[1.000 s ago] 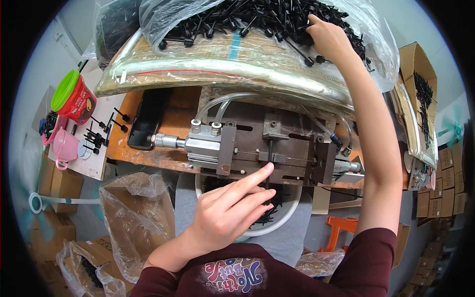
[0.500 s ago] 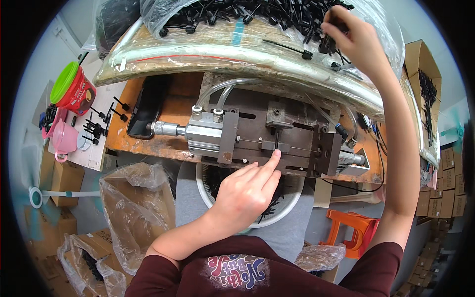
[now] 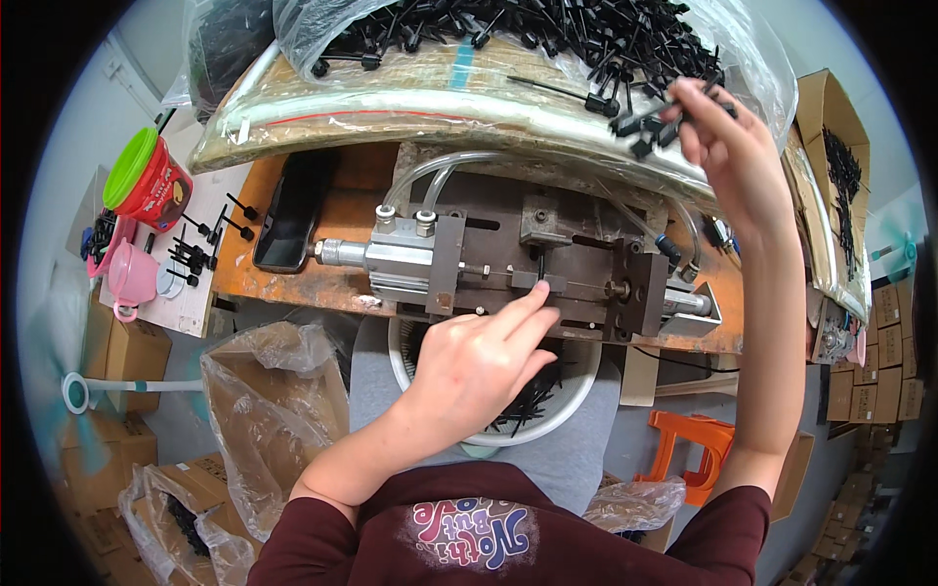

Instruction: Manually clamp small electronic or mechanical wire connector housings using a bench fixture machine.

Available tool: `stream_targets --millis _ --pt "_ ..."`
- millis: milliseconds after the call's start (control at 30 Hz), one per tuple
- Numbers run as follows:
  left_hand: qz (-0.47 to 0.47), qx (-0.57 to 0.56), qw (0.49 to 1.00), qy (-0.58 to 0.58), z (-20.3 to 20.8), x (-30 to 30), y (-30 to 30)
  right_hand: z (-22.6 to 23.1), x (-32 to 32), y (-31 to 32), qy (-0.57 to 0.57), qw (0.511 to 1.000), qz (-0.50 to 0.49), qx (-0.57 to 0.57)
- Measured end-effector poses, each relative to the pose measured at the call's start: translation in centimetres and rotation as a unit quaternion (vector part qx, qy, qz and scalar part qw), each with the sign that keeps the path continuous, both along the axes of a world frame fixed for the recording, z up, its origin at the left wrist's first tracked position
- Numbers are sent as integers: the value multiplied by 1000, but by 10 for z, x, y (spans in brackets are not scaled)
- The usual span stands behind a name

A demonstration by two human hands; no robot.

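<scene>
My left hand (image 3: pixel 469 356) rests over the front of a metal clamping jig (image 3: pixel 484 234), its index finger stretched out. That fingertip touches a small block at the jig's middle, where a thin black stem (image 3: pixel 541 262) stands. Nothing shows in this hand's grasp. At the upper right, my right hand (image 3: pixel 738 146) grips several black plastic stemmed parts (image 3: pixel 642 130), held above the near edge of the plastic-covered board. Behind it spreads a large pile of similar black parts (image 3: pixel 586 39) on clear plastic.
Air cylinders (image 3: pixel 405 266) with clear hoses flank the jig on an orange bench (image 3: pixel 259 264). A white basin (image 3: pixel 576 415) of black pieces sits on my lap. At left are a red bucket (image 3: pixel 156 186), a pink cup (image 3: pixel 132 273) and a black tray (image 3: pixel 293 210); an orange stool (image 3: pixel 689 454) stands lower right.
My right hand has come down and nearer from the pile, carrying black parts. My left fingertip stays at the jig's middle block. The cylinder rods on both sides now reach further inward.
</scene>
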State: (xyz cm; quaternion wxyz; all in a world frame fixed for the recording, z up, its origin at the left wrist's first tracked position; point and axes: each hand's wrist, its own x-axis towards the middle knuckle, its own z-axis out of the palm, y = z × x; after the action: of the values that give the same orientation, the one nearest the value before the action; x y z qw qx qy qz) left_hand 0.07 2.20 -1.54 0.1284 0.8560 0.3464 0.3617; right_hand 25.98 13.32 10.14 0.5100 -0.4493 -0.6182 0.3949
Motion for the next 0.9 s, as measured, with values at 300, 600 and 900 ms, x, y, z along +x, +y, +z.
stream_targets --millis 300,600,900 --pt "-39 -49 973 -220 29 -12 -16 -31 -53 -98 58 967 60 -241" --pt "-13 -36 995 -90 14 -12 -25 -44 -51 -115 61 982 -18 -180" --pt "38 57 996 57 -10 6 -5 -51 -42 -137 103 971 4 -218"
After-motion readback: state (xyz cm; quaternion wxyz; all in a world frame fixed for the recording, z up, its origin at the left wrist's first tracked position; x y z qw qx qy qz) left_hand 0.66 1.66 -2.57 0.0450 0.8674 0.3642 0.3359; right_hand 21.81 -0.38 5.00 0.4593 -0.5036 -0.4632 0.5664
